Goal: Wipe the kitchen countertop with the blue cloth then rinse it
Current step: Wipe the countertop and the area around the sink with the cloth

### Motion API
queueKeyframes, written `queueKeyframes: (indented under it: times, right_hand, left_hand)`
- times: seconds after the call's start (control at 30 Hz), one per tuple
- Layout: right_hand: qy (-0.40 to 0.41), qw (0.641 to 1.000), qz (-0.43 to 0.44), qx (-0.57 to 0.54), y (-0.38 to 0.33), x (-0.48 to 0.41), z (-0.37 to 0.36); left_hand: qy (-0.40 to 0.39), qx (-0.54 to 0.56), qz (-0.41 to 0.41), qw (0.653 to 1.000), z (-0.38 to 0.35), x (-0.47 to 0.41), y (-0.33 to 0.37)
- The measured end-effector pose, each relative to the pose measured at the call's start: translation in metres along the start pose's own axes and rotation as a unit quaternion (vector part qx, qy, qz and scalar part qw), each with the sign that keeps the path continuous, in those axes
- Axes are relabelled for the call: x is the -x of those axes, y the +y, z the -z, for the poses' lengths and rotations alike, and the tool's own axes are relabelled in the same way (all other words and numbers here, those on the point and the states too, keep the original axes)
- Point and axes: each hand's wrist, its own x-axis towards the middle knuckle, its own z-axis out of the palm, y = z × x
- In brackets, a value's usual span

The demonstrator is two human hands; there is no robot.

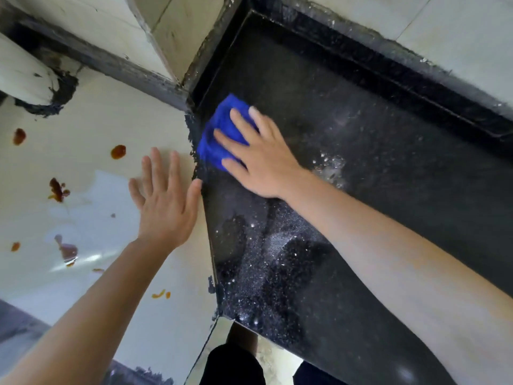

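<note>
Right hand (261,165) is flat on the blue cloth (219,126), fingers (241,120) straight and spread, pressing it down on the dark speckled desk (361,204). The cloth sits bunched in the far left corner of the desk, right against the rough seam where it meets the white surface (97,120). Left hand (163,207) lies open against that white surface, fingers (155,165) fanned wide, thumb at the desk's edge, holding nothing. Orange-brown stains (118,152) dot the white surface to the left. Pale specks (330,165) lie on the desk just right of the right wrist. A dark raised ledge (388,76) runs along the far side.
</note>
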Motion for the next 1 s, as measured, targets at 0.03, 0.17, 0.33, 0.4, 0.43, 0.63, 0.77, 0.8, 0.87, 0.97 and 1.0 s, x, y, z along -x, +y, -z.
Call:
queueKeyframes:
  times: [0.03,0.17,0.33,0.4,0.43,0.63,0.77,0.8,0.87,0.97,1.0]
  right_hand:
    - [-0.002,0.999,0.037,-0.003,0.003,0.025,-0.004]
    - [-0.051,0.995,0.077,0.028,0.049,0.108,-0.005]
    - [-0.070,0.996,-0.051,0.031,0.118,0.102,0.020]
    - [-0.065,0.989,-0.133,0.019,0.143,0.065,0.027]
    - [-0.059,0.984,-0.165,0.013,0.153,0.046,0.030]
    - [0.008,0.966,-0.258,-0.033,0.144,0.032,0.018]
    - [0.065,0.952,-0.294,-0.048,0.078,0.126,-0.016]
    - [0.063,0.952,-0.296,-0.050,0.058,0.152,-0.022]
    - [0.038,0.955,-0.291,-0.054,0.022,0.197,-0.031]
    - [-0.002,0.964,-0.261,-0.054,-0.004,0.233,-0.034]
    - [-0.010,0.967,-0.247,-0.054,-0.002,0.234,-0.032]
  left_hand:
    - [0.009,0.018,0.011,1.000,0.000,-0.002,0.005]
    - [0.008,0.013,-0.010,1.000,-0.007,-0.008,0.038]
    - [-0.004,-0.055,-0.049,0.997,-0.028,-0.007,0.060]
    - [0.000,-0.083,-0.053,0.995,-0.032,-0.007,0.059]
    - [0.002,-0.088,-0.053,0.995,-0.032,-0.007,0.059]
    - [-0.009,-0.097,-0.047,0.994,-0.033,-0.009,0.059]
    - [-0.012,-0.107,-0.048,0.993,-0.033,-0.008,0.057]
    - [-0.012,-0.108,-0.049,0.993,-0.032,-0.008,0.057]
    - [-0.014,-0.108,-0.052,0.993,-0.031,-0.008,0.059]
    - [-0.021,-0.106,-0.060,0.992,-0.030,-0.009,0.061]
    - [-0.022,-0.107,-0.062,0.992,-0.029,-0.009,0.061]
